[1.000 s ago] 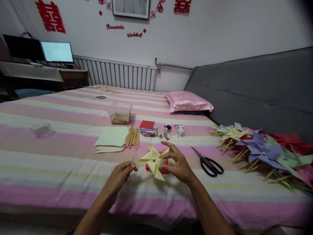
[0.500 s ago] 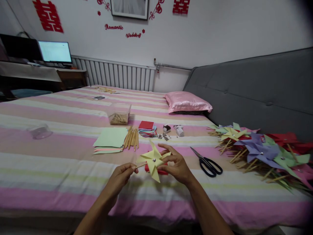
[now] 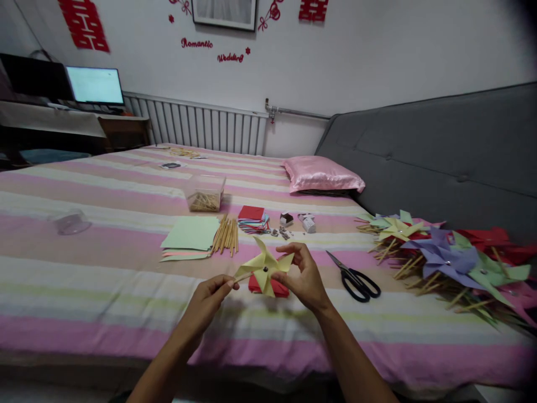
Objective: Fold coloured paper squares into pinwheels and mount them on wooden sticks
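My left hand (image 3: 216,288) is closed, pinching the thin wooden stick (image 3: 244,276) of a yellow paper pinwheel (image 3: 263,270). A small round fastener shows at the pinwheel's middle. Around its right-hand blade is my right hand (image 3: 304,277), thumb and fingers apart; the thumb tip appears to touch the paper by the centre. Under the pinwheel lies some folded red paper (image 3: 280,289), partly hidden. Black-handled scissors (image 3: 356,280) rest on the bed to the right of my right hand.
Beyond my hands are pale green paper sheets (image 3: 191,234), wooden sticks (image 3: 226,235), a pile of coloured squares (image 3: 251,214), small metal fasteners (image 3: 283,232) and a clear box (image 3: 205,193) of sticks. Finished pinwheels (image 3: 444,257) lie heaped at right, near a pink pillow (image 3: 323,173).
The pinwheel has turned a little and tilted. My right fingers have spread from their closer hold on its blade. My left hand keeps the stick, slightly raised.
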